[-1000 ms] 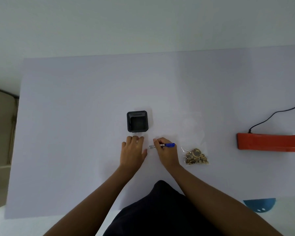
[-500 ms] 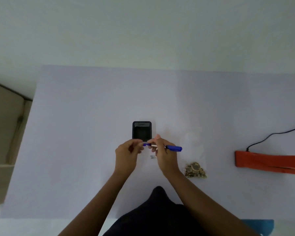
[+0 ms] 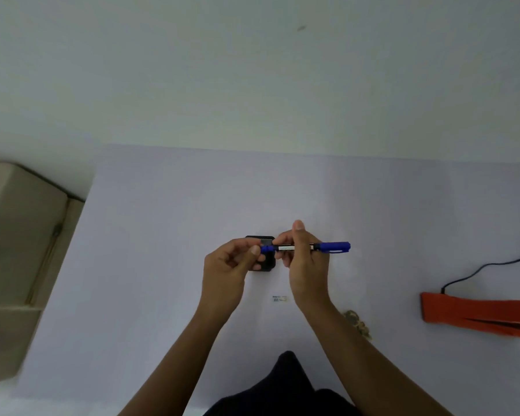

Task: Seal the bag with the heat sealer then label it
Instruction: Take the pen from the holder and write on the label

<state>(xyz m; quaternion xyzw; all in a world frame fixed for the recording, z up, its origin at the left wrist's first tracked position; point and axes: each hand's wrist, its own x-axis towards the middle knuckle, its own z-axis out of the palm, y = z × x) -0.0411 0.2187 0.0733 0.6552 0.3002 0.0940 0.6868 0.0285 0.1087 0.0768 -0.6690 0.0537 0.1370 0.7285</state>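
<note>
My right hand (image 3: pixel 305 265) grips the barrel of a blue marker (image 3: pixel 332 247), held level above the table. My left hand (image 3: pixel 227 271) pinches the marker's blue left end. A small white label (image 3: pixel 279 299) with blue writing lies flat on the table below and between the hands. The clear bag (image 3: pixel 356 321) with brownish contents lies to the right of the label, mostly hidden behind my right forearm. The orange heat sealer (image 3: pixel 478 313) rests at the right edge with its black cord (image 3: pixel 481 267) running off to the right.
A black square holder (image 3: pixel 266 267) stands behind my hands, partly covered by them. The white table (image 3: pixel 162 265) ends at the left, where a beige unit (image 3: pixel 18 250) stands lower down. My dark clothing (image 3: pixel 282 391) is at the near edge.
My right hand has lifted the marker off the label. My left hand has left the table and taken the marker's left end. The view has tilted upward.
</note>
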